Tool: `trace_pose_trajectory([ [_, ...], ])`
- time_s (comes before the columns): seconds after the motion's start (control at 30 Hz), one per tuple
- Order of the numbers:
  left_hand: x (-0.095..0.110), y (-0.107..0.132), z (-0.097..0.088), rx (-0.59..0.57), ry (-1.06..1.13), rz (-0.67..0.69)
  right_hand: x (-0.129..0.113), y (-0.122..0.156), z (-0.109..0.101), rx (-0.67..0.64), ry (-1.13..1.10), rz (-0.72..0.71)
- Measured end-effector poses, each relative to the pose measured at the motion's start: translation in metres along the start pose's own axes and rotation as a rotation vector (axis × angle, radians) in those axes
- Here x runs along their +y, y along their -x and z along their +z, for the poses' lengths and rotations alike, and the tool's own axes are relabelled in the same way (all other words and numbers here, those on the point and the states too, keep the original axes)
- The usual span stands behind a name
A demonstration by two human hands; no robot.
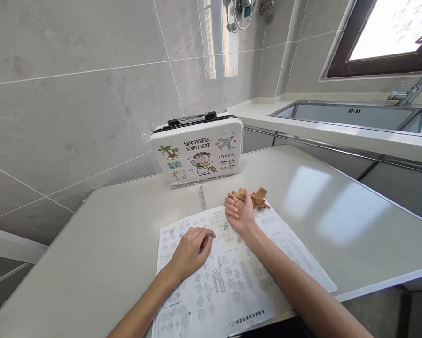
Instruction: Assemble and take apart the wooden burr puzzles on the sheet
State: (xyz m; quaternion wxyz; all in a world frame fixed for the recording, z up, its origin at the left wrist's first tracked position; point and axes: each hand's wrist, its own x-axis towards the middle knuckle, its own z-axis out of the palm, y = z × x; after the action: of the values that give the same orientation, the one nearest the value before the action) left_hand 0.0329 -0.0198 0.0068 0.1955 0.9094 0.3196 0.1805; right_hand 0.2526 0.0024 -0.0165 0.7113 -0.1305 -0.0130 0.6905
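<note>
My right hand is turned palm up over the upper part of a printed paper sheet, its fingers curled and its thumb pressed against a small cluster of wooden puzzle pieces. The light-brown notched sticks cross one another and jut out to the right past the thumb. How the fingers grip their underside is hidden. My left hand lies palm down on the sheet's left half, fingers loosely bent, thumb apart from the index finger, nothing visible in it. Small line drawings of puzzle shapes cover the sheet.
A white cartoon-printed case in clear plastic wrap stands at the back of the pale table, against the grey tiled wall. A sink with a faucet is set in the counter at right, under a window.
</note>
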Motion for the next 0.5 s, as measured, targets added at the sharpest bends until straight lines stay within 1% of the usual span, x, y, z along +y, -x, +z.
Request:
trace_pose_trajectory([
  [0.23, -0.0001, -0.0021, -0.0007, -0.012, 0.034, -0.037, -0.0013, -0.0021, -0.0028, 0.008, 0.034, 0.000],
  [0.4, -0.0002, -0.0065, -0.0030, -0.035, 0.081, -0.099, -0.0023, -0.0022, -0.0006, 0.039, 0.033, 0.012],
  [0.5, -0.0003, -0.0096, -0.0048, -0.041, 0.111, -0.125, -0.0026, -0.0020, -0.0007, 0.029, 0.071, 0.010],
])
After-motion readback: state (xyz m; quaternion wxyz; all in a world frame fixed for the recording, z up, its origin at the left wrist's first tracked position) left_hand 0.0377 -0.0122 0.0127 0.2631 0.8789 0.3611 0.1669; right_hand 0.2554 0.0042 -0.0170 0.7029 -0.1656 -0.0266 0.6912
